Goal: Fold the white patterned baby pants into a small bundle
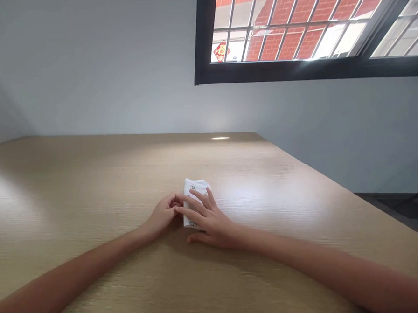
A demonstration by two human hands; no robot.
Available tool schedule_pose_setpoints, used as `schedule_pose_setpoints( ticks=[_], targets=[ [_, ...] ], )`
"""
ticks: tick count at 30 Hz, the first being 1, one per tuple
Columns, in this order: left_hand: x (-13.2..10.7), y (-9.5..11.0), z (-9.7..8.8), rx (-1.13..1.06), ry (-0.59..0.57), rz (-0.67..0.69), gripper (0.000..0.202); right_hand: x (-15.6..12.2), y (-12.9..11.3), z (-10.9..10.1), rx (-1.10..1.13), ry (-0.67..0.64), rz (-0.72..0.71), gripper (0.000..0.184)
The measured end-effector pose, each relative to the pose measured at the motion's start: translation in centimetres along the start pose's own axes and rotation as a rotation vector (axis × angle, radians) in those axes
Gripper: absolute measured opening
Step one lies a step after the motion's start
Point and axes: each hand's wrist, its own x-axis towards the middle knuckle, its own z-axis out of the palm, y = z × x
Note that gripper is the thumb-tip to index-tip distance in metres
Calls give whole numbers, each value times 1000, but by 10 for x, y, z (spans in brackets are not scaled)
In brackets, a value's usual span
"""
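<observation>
A small folded white cloth (194,187) with a faint printed mark lies on the wooden table (91,190) near its middle. My right hand (208,219) rests flat on top of the cloth, fingers stretched out and slightly spread, pressing it down. My left hand (164,212) sits at the cloth's left edge, its fingers curled and pinching that edge. The lower part of the cloth is hidden under my right hand.
The light wood table runs to a grey wall (102,64) at the back; its right edge (336,182) drops to a dark floor. A black-framed window (295,70) with bars is at the upper right.
</observation>
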Motion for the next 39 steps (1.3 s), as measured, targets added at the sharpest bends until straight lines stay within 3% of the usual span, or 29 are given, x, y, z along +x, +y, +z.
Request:
schedule_pose_setpoints(
  ticks=[6, 12, 18, 20, 25, 28, 33, 39],
  targets=[
    [0, 0, 3, -159, 6, -45, 24, 0, 0, 0, 3, 44, -9, 54],
    [1, -4, -1, -158, -12, -23, 25, -1, 1, 3, 9, 70, -30, 51],
    [-2, 0, 3, -100, 11, -2, 27, 0, 1, 5, 26, 75, -36, 63],
    [-3, -1, 3, 13, 53, 13, 34, 0, 1, 4, 36, 77, -37, 62],
    [-2, -9, -3, 599, 218, 103, 46, 1, 2, 0, 64, 33, -20, 64],
    [1, -15, -7, 716, 152, 102, 41, 0, 1, 0, 44, 18, 0, 56],
    [2, -18, -8, 698, 72, 169, 39, -1, 0, 2, 4, 21, -4, 46],
    [3, -6, -5, 691, -20, 238, 32, -1, 0, 3, 30, 35, 10, 43]
  ],
)
